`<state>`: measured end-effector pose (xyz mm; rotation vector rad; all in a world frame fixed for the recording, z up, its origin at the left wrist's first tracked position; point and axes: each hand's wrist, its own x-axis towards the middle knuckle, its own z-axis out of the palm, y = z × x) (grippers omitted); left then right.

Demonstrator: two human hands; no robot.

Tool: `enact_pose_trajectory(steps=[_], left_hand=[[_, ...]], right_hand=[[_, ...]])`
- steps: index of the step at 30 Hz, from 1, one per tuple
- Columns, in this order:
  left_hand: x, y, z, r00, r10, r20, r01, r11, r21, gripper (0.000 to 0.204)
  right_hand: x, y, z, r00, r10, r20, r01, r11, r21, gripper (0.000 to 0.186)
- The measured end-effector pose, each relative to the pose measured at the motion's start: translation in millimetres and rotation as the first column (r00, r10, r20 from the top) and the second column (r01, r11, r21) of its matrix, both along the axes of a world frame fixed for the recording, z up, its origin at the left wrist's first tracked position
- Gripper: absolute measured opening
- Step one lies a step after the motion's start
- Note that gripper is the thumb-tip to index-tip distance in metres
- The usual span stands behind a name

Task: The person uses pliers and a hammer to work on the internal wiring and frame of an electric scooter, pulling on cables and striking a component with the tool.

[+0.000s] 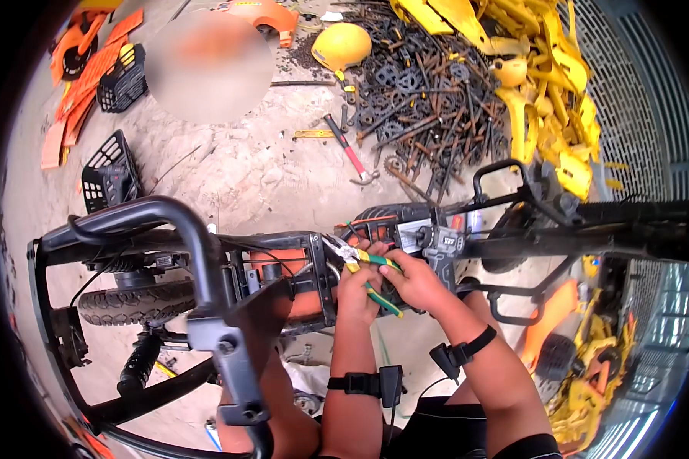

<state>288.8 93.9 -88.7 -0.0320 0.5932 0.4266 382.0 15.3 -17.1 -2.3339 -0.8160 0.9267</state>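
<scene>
A pair of pliers (347, 253) with green and yellow handles lies across my two hands, its handles spread apart and its metal jaws toward the upper left. My left hand (357, 292) is closed around the pliers near the joint; the lower handle sticks out beside it. From the right, my right hand (417, 281) grips the upper handle. The jaws are at the edge of a black metal vehicle frame (318, 268), close to thin cables. What the jaws touch, if anything, is too small to tell. A black power tool (442, 242) rests on the frame just beyond my right hand.
A treaded tyre (138, 303) and a thick bent tube (184, 214) are on the left. Beyond the frame lie a red-handled hammer (347, 148), a heap of rusty metal parts (429, 107), a yellow shell (342, 47) and piled yellow panels (547, 92). Black baskets (113, 174) stand far left.
</scene>
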Motion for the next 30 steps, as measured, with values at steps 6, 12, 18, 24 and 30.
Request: enact_pose_trajectory(steps=[6,12,18,24,30], left_hand=[[-14.0,-2.8,-7.7,1.000,0.006,-0.029,-0.004,0.998,0.057,0.068],[-21.4,-4.1,-8.4,0.999,0.018,-0.037,-0.013,0.990,0.137,0.065],[-28.6,-3.0,-5.9,0.997,-0.019,-0.074,0.028,0.992,0.120,0.060],[-29.2,-4.1,-12.3,1.000,0.004,-0.027,-0.007,0.995,-0.096,0.062],[-27.0,-0.3,-13.8,0.998,-0.063,0.006,0.063,0.998,-0.004,0.057]], right_hand=[[-6.6,4.5,-23.3,0.999,0.038,0.012,-0.038,0.999,0.020,0.027],[-11.1,11.1,-29.2,1.000,0.006,0.006,-0.005,1.000,-0.029,0.031],[-6.5,14.1,-21.1,0.994,0.090,0.064,-0.082,0.990,-0.115,0.028],[-13.3,19.3,-19.1,0.965,0.238,0.114,-0.189,0.925,-0.328,0.028],[-18.1,19.9,-26.2,0.923,0.302,0.239,-0.216,0.919,-0.329,0.026]])
